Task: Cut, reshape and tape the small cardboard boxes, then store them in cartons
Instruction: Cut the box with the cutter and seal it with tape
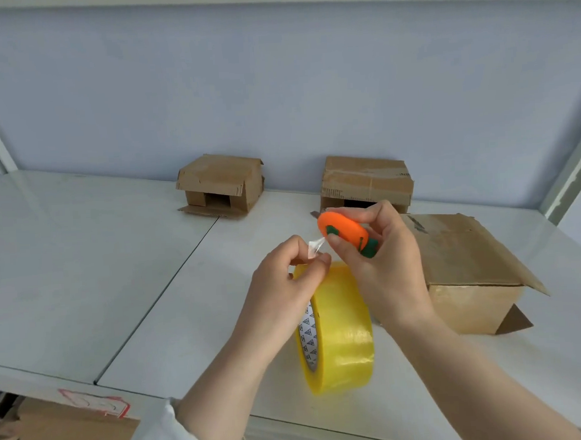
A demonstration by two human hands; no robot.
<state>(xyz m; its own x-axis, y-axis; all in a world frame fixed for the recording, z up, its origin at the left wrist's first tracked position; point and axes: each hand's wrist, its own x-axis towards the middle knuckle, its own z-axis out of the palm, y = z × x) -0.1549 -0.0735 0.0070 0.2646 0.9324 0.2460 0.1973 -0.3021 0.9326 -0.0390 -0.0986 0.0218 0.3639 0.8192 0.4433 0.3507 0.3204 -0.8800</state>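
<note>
We judge that the yellow tape roll, standing on edge on the white table between our forearms, could roll away if an arm knocks it. Our right hand grips the orange cutter just beside our left hand, which pinches a scrap of clear tape. A slip could nick a finger, or the scrap could fold onto itself. The nearest cardboard box lies right of the roll, flaps loose. The back-right box and back-left box sit at the table's far edge. All three insides are hidden or too dark to read.
</note>
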